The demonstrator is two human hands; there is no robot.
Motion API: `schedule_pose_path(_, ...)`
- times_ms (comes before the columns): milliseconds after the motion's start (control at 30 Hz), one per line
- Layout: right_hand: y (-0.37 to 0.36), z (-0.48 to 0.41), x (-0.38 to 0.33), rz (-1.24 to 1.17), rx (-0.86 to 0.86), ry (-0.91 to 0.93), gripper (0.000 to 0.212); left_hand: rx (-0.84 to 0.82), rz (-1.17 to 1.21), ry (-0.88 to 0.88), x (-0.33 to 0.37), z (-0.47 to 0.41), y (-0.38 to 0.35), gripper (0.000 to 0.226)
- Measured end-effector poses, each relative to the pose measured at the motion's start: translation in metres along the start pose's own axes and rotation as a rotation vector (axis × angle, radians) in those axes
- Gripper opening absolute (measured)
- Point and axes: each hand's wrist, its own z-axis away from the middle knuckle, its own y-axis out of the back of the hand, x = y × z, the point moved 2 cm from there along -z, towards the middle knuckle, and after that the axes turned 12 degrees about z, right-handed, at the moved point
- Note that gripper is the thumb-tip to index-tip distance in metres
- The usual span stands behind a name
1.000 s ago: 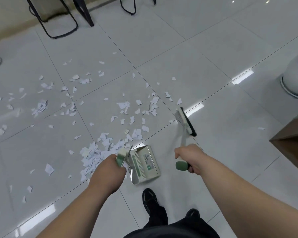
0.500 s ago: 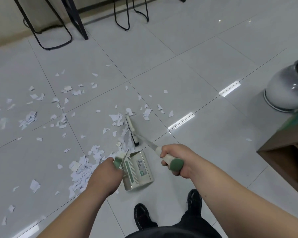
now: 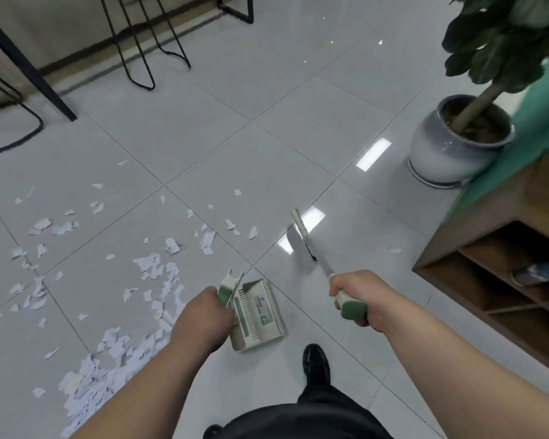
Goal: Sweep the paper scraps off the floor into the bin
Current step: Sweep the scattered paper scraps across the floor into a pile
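- The brush point(image 3: 301, 236) is long and thin. Its axis runs from the right hand point(image 3: 362, 299) up and to the left, away from the person, with the head at the far end.
- The right fingers are curled tight round the brush handle near its rear. The green butt sticks out of the fist on the near side.
- The brush head is over bare floor point(image 3: 298, 153), to the right of the scraps point(image 3: 152, 264). It is blurred, so I cannot tell whether the bristles touch the tile.
- The dustpan point(image 3: 260, 315) sits on the floor between the two hands, just beyond a black shoe point(image 3: 314, 365).
- Its handle rises at its left edge into the left hand point(image 3: 200, 318), whose fingers are wrapped round the green grip.
- The scraps lie strewn left of the dustpan and are thickest beside the left forearm. A few loose ones lie near the brush head.
- A pot point(image 3: 441, 153) and a shelf point(image 3: 504, 280) stand to the right, well apart from the brush.
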Motion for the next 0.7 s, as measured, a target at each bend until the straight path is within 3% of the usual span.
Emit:
schedule_pose_path(133, 0.089, -0.042, 0.025, -0.020, 0.085, -0.049, 0.030, -0.008, -0.085, -0.035, 0.073, -0.012, -0.047, 0.011)
schedule_pose_path(367, 0.195, -0.086, 0.048, -0.041, 0.193, -0.100, 0.013, -0.006, -0.160, -0.066, 0.144, -0.033, -0.094, 0.010)
schedule_pose_path(533, 0.213, -0.111, 0.057, -0.083, 0.177, -0.121, 0.013, -0.004, -0.179, -0.059, 0.168, -0.041, -0.102, 0.014)
schedule_pose_path(700, 0.187, -0.108, 0.053, -0.067, 0.094, -0.114, 0.012, 0.001, -0.180, -0.042, 0.172, -0.049, -0.101, 0.015)
